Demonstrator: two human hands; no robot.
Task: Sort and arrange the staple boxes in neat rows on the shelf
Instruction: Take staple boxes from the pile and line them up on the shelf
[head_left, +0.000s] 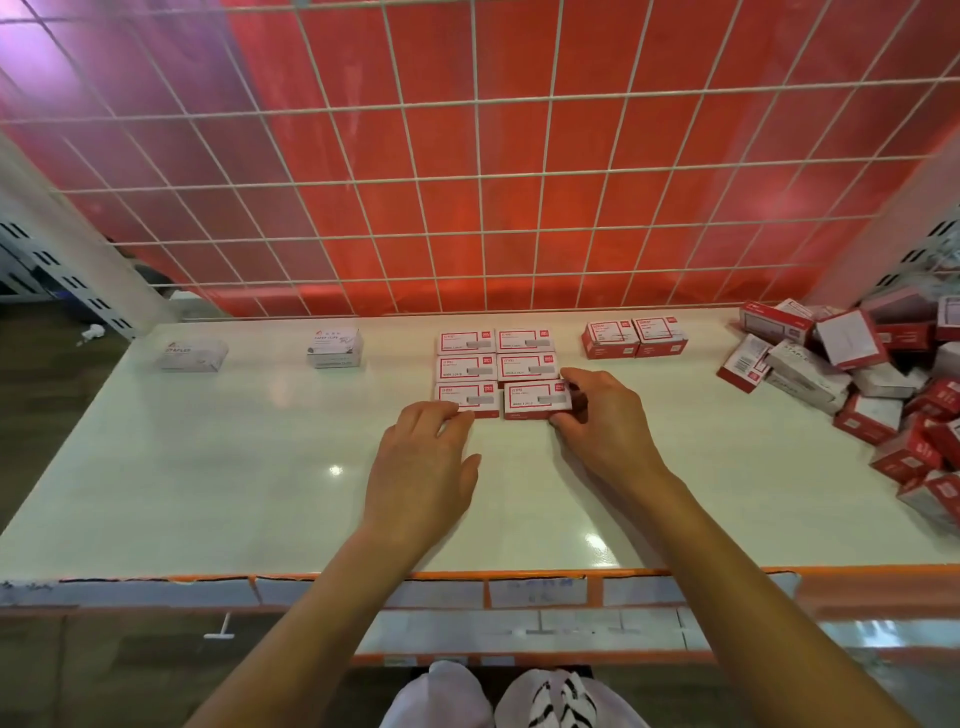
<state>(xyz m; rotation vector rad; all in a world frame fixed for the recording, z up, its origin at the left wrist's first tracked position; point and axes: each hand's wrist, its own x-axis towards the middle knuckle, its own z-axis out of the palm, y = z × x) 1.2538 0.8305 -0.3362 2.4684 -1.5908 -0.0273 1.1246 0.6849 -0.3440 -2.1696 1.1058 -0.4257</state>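
Observation:
Several red-and-white staple boxes lie flat in a two-column block (496, 358) at the middle back of the white shelf (260, 467). My right hand (597, 421) pinches the front right box (535, 399) by its right end, thumb at the near edge. My left hand (423, 457) rests with its fingertips on the front left box (462, 397). Two more red boxes (634, 338) stand side by side to the right of the block. A loose heap of red and white boxes (857, 384) fills the shelf's right end.
Two white boxes sit at the back left: a staples box (193, 356) and a paper clips box (335, 348). A white wire grid (467, 182) over a red panel backs the shelf. An orange label strip (519, 587) lines the front edge.

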